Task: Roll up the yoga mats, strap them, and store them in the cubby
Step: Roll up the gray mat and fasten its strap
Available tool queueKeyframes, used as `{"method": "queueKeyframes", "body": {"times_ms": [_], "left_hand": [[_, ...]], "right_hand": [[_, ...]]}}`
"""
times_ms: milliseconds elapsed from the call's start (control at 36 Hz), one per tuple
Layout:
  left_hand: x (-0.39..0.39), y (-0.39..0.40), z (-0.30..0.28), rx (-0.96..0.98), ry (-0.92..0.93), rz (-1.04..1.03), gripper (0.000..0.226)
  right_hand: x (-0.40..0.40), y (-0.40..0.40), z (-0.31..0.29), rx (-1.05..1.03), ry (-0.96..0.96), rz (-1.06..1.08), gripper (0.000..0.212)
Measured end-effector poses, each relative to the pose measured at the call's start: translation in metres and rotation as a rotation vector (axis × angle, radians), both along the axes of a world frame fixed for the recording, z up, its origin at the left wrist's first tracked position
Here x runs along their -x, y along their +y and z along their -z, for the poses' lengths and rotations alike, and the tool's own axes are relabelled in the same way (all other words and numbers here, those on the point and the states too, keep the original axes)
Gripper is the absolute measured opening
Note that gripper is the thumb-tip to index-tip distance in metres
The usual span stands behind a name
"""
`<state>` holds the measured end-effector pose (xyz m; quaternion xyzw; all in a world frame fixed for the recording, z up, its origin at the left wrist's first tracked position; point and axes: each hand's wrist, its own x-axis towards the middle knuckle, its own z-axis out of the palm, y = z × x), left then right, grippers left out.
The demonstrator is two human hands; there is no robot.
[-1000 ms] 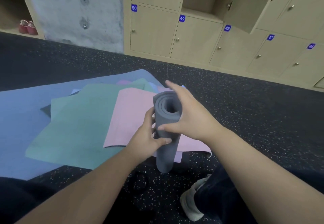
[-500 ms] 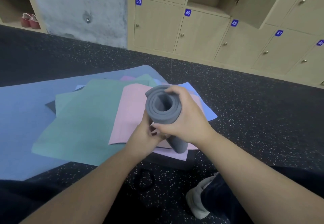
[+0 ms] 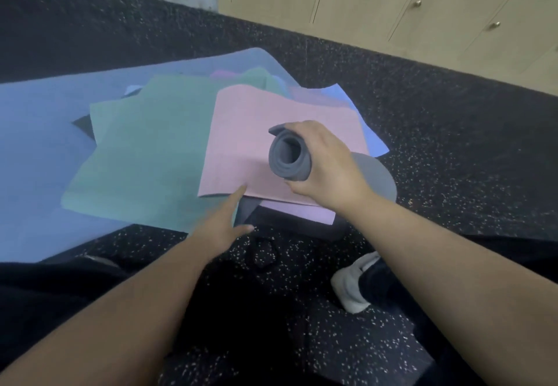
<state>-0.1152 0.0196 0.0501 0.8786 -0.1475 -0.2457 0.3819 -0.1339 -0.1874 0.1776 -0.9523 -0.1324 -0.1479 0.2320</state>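
Above the pink mat (image 3: 271, 131), right hand (image 3: 327, 168) alone grips the rolled grey mat (image 3: 288, 159); left hand (image 3: 220, 225) has released, fingers extended toward the pile's near edge.

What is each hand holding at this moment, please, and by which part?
The right hand grips the rolled grey mat around its upper end. The left hand holds nothing, its fingers reaching toward the pink mat.

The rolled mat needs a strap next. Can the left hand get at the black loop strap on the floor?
Probably yes. The left hand is open and holds nothing, and the black loop strap lies uncovered on the speckled floor just beside it, with nothing between them.
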Motion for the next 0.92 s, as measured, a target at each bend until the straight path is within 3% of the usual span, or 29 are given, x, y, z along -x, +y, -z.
{"method": "queueKeyframes", "body": {"times_ms": [194, 278, 583, 722, 917], "left_hand": [[0.014, 0.003, 0.069, -0.293, 0.050, 0.258, 0.050], [0.016, -0.006, 0.078, -0.367, 0.006, 0.394, 0.042], [0.011, -0.025, 0.093, -0.632, 0.025, 0.811, 0.052], [0.013, -0.020, 0.101, -0.649, 0.008, 0.792, 0.050], [0.013, -0.014, 0.101, -0.467, -0.074, 0.651, 0.040]], "right_hand": [[-0.008, -0.004, 0.044, 0.055, 0.059, -0.010, 0.068], [-0.011, -0.001, 0.054, 0.067, 0.027, -0.028, 0.077], [-0.017, -0.001, 0.072, 0.092, 0.054, -0.045, 0.082], [-0.015, 0.001, 0.073, 0.111, 0.050, -0.047, 0.082], [-0.007, 0.003, 0.066, 0.103, 0.028, -0.041, 0.078]]}}
